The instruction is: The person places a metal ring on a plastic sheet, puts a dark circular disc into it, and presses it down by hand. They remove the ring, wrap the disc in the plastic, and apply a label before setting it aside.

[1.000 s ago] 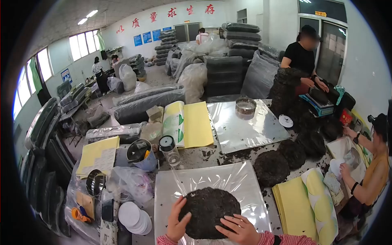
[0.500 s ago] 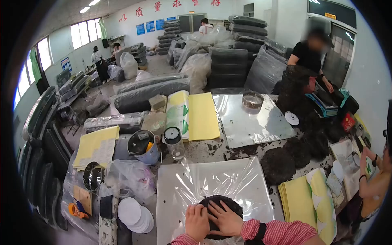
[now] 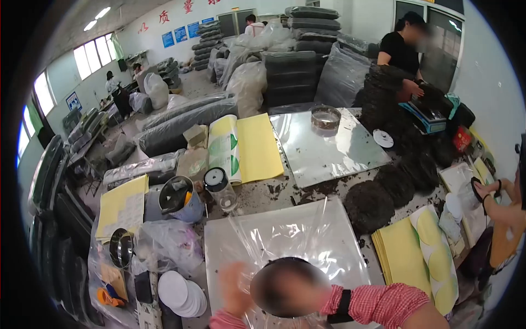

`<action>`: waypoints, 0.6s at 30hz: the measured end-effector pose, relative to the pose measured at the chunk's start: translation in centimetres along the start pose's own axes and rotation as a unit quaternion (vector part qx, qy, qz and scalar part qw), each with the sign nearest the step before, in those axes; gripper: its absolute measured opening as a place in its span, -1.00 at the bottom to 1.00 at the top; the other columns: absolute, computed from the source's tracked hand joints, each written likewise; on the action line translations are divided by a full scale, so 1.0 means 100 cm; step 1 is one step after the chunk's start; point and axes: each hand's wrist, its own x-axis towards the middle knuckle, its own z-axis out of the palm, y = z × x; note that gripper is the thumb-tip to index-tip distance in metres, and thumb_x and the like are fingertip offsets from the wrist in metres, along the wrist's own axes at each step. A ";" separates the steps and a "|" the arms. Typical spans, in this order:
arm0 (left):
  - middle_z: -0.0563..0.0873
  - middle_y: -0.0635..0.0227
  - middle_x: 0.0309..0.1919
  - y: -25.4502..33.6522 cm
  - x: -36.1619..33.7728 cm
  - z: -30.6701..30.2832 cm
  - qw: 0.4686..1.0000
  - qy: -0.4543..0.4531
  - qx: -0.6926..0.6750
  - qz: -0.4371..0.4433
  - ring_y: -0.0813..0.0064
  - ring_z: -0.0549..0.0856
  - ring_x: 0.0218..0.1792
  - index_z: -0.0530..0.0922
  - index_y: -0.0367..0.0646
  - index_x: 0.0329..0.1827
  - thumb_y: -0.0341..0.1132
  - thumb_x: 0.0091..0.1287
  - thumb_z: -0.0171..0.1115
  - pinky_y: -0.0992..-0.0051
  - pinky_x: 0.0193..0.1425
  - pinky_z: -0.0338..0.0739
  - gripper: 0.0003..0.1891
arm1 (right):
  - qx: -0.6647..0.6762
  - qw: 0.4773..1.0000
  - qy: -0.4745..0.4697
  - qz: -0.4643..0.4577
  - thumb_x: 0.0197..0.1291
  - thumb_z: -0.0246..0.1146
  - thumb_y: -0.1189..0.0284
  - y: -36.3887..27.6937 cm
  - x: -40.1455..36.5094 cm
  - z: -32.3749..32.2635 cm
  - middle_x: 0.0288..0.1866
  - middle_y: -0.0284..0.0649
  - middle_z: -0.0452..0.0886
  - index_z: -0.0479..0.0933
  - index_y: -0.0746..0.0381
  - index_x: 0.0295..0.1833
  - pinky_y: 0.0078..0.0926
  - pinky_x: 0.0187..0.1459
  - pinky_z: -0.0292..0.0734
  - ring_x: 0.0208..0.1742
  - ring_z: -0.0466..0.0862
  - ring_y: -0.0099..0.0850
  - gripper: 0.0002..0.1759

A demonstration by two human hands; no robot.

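A dark, round pressed cake [image 3: 263, 274] lies on clear plastic film over a pale square board [image 3: 230, 241] in front of me. My right hand [image 3: 301, 293] is over the cake, but it is blurred and its fingers cannot be made out. Just left of the cake's edge is my left hand [image 3: 234, 288], smeared and apart from it. Whether either hand holds anything is not visible. To the left lies a stack of white discs [image 3: 178, 290].
Behind the board stand a lidded clear jar [image 3: 220, 189] and a bucket [image 3: 183, 205]. More dark round cakes [image 3: 370, 208] lie right, near yellow sheets [image 3: 400, 257]. A metal ring [image 3: 325, 119] sits on a shiny plate [image 3: 312, 159]. Co-workers are at the right.
My left hand has come off the cake and moved left. My right hand stays over the cake. The view has shifted slightly, and the far co-worker at the right stands more upright.
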 end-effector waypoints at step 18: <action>0.61 0.11 0.11 -0.066 -0.063 -0.039 0.971 -0.105 -0.215 0.030 0.25 0.65 0.08 0.54 -0.28 0.16 -0.09 0.20 0.38 0.24 0.18 0.49 -0.45 | 0.115 0.950 0.288 0.023 -0.02 0.41 0.37 -0.003 -0.041 -0.063 0.10 0.01 0.57 0.53 0.31 0.10 -0.11 0.25 0.41 0.22 0.52 -0.01 -0.48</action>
